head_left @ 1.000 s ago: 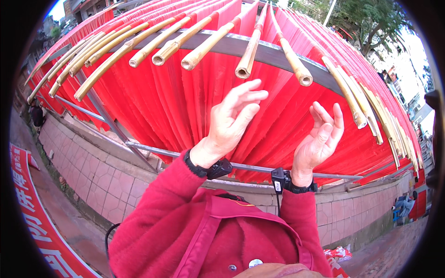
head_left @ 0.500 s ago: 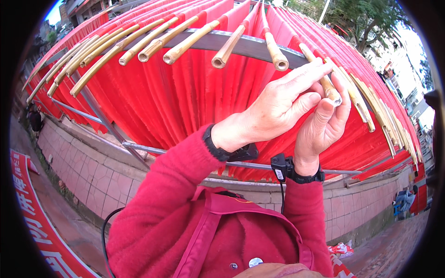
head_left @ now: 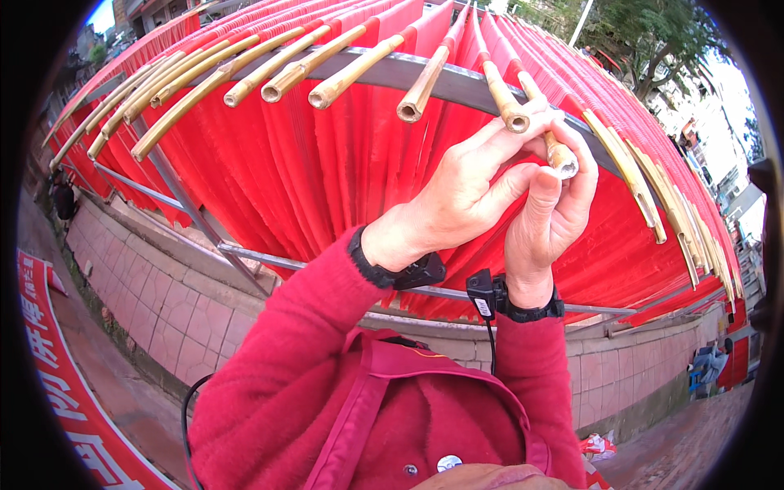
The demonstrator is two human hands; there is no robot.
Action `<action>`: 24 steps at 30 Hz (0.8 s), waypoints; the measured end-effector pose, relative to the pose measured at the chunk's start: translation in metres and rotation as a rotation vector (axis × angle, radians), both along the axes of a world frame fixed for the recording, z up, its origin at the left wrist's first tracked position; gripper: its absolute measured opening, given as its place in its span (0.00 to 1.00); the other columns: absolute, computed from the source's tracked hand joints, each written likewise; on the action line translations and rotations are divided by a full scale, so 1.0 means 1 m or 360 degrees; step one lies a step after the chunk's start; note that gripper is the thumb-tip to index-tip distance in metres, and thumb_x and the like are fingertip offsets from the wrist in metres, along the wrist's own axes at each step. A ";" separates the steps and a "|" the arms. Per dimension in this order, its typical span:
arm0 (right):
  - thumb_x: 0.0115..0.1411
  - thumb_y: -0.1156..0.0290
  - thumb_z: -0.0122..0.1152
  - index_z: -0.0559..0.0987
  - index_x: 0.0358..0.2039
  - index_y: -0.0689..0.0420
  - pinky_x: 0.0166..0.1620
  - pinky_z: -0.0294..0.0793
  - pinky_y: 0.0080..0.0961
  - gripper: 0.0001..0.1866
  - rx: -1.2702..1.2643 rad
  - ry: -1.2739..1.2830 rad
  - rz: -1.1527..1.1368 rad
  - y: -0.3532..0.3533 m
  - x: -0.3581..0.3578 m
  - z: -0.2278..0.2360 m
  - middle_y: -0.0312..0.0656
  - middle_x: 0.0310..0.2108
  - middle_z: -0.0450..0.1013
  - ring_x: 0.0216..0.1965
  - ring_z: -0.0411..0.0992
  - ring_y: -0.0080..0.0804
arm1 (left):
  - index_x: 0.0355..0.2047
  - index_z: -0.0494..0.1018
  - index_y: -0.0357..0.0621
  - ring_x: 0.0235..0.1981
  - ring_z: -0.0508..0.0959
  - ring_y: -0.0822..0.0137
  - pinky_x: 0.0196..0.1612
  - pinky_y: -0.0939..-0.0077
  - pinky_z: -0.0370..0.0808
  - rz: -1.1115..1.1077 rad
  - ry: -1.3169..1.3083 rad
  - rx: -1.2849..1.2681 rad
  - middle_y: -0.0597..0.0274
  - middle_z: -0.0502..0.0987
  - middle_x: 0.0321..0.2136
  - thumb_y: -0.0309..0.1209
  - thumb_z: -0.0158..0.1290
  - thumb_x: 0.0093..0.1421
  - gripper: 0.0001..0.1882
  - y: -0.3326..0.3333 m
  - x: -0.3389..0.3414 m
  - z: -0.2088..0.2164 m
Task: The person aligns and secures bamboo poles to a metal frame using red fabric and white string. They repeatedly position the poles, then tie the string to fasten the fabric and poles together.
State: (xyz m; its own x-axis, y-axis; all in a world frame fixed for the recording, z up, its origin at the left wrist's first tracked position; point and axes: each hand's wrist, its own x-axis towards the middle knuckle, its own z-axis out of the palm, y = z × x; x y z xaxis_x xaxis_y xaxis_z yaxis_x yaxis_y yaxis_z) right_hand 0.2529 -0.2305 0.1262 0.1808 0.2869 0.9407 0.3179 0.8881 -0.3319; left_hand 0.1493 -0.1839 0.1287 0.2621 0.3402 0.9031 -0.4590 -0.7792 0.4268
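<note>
A bamboo pole with a pale, hollow end sticks out toward me over the metal rail. My right hand wraps round it near that end, the thumb below and the fingers along its right side. From the left, my left hand reaches to the same pole, its fingers lying over the top and its thumb pointing at the pole's underside. Close above the left fingers is the end of a neighbouring bamboo pole. Red cloth hangs in long folds from the poles. The left fingertips are partly hidden.
A metal rack rail carries several more bamboo poles on both sides. A lower bar crosses in front of the cloth. Pink paving runs beneath. A red banner lies at far left. At far right a person sits.
Both hands have shifted left with the bamboo pole, bringing it close to its left neighbour. The gap to the poles on its right has widened. The view has also shifted slightly.
</note>
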 end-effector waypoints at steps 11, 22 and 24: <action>0.74 0.63 0.43 0.66 0.62 0.62 0.66 0.63 0.39 0.22 -0.0201 0.0200 -0.0244 -0.025 0.040 -0.029 0.50 0.56 0.72 0.60 0.69 0.37 | 0.66 0.60 0.36 0.62 0.71 0.56 0.62 0.63 0.71 -0.0123 0.0328 -0.0582 0.45 0.68 0.61 0.23 0.52 0.66 0.29 -0.010 0.021 -0.021; 0.72 0.69 0.39 0.51 0.71 0.62 0.72 0.50 0.42 0.30 -0.0047 0.0384 0.0249 -0.051 0.092 -0.025 0.49 0.71 0.52 0.72 0.51 0.43 | 0.62 0.68 0.41 0.66 0.64 0.49 0.67 0.60 0.62 0.0100 0.0110 0.0512 0.47 0.67 0.63 0.28 0.56 0.63 0.26 -0.035 0.100 0.020; 0.70 0.71 0.39 0.49 0.72 0.62 0.72 0.48 0.41 0.31 -0.0088 0.0404 0.0392 -0.055 0.096 -0.022 0.50 0.72 0.50 0.73 0.49 0.43 | 0.60 0.71 0.43 0.65 0.66 0.48 0.67 0.60 0.63 0.0081 0.0054 0.0326 0.48 0.69 0.61 0.26 0.55 0.63 0.24 -0.041 0.108 0.017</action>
State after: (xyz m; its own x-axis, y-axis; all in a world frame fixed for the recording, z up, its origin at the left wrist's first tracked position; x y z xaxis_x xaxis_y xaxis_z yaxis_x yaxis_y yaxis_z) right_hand 0.3490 -0.2854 0.1041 0.3257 0.4003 0.8566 -0.0024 0.9063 -0.4226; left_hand 0.2569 -0.2253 0.1454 0.2805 0.1637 0.9458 -0.4052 -0.8730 0.2713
